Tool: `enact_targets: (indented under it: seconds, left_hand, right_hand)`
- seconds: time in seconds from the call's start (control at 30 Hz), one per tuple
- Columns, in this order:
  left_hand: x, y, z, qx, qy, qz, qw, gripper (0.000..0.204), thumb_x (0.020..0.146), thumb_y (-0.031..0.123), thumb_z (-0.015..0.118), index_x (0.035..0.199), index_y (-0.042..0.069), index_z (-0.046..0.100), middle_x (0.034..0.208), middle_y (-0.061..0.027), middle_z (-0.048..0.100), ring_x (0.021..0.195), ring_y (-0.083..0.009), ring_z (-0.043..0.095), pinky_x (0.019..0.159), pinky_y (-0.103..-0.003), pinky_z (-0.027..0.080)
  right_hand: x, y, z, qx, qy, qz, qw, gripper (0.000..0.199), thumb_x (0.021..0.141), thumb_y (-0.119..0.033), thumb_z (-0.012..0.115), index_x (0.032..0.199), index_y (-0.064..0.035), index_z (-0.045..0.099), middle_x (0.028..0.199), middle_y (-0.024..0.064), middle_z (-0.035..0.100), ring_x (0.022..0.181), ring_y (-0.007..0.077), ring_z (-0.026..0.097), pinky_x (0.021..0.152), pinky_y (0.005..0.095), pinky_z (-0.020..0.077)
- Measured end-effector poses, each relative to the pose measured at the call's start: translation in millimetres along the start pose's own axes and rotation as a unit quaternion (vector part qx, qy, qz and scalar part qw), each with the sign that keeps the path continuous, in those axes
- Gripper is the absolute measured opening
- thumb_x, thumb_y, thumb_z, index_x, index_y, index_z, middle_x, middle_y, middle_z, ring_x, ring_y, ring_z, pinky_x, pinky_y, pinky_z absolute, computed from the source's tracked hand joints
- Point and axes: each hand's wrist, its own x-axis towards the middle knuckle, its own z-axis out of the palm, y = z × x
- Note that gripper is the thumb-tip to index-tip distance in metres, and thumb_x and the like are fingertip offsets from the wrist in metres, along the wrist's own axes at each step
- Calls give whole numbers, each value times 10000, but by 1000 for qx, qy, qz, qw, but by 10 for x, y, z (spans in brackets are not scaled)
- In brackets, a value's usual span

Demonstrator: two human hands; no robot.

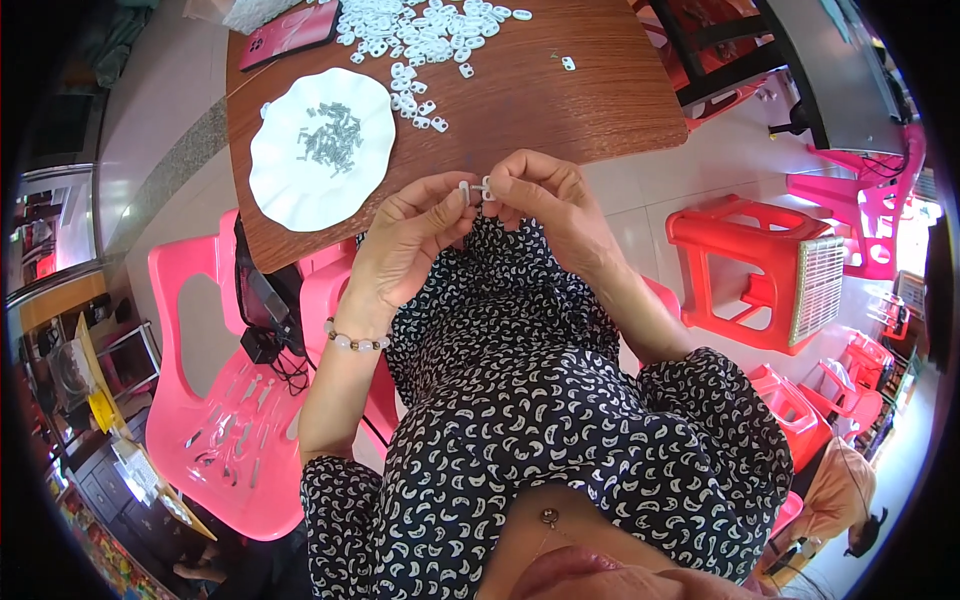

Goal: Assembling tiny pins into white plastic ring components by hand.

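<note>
Just off the table's near edge, my two hands meet fingertip to fingertip. Between thumb and fingers, my left hand (412, 235) pinches a small white plastic piece (464, 190). A matching white piece with holes (488, 188) is pinched in my right hand (560, 208). A short, thin grey pin (477, 187) spans the gap between the two pieces. On the brown wooden table (540, 110), a white wavy-edged plate (275, 195) carries a heap of small grey pins (332, 138). Many similar white pieces (430, 35) lie in a loose pile at the far side.
A pink-red phone (290, 36) lies at the table's far left. One white piece (569, 63) sits apart on the right. A pink chair (225, 450) with a black bag (265, 300) stands at the left; a red stool (740, 260) is at the right.
</note>
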Motion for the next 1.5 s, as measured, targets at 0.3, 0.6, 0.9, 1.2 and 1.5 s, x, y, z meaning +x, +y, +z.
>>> enact_targets:
  seconds: [0.3, 0.6, 0.9, 1.2, 1.5]
  left_hand:
    - [-18, -55, -2, 45, -9, 4, 999, 280, 900, 106, 639, 1142, -31, 624, 1006, -110, 693, 864, -136, 661, 801, -241, 542]
    - [-30, -97, -59, 71, 1, -29, 997, 251, 902, 144, 645, 1090, -21, 655, 967, -99, 698, 786, -117, 659, 728, -230, 563]
    - [-81, -101, -122, 3, 37, -8, 999, 228, 901, 160, 650, 1048, -12, 672, 903, -80, 696, 734, -102, 654, 670, -196, 562]
    - [-104, -79, -112, 9, 41, -9, 999, 220, 892, 158, 661, 1026, -17, 675, 898, -89, 698, 729, -105, 654, 650, -192, 554]
    - [-103, -95, -110, 24, 45, 0, 999, 215, 894, 152, 657, 1027, -16, 675, 896, -91, 698, 736, -109, 655, 658, -199, 556]
  right_hand:
    - [-8, 51, 7, 14, -4, 2, 1000, 170, 927, -185, 594, 907, -23, 639, 828, 20, 653, 744, 65, 592, 676, 204, 467]
    - [-21, 80, 9, 0, -2, -1, 1000, 173, 918, -178, 612, 884, -11, 642, 812, 22, 649, 715, 60, 569, 660, 199, 460]
    - [-58, 60, 6, -112, 49, -30, 992, 191, 889, -159, 640, 772, -13, 605, 703, 14, 637, 664, 40, 568, 603, 201, 436]
    - [-93, 29, 64, -163, 53, -24, 985, 175, 882, -136, 642, 744, -35, 603, 698, -1, 631, 674, 31, 553, 619, 199, 420]
    - [-100, 38, 69, -150, 54, -24, 987, 163, 877, -120, 644, 747, -28, 609, 692, 0, 631, 655, 25, 545, 595, 188, 408]
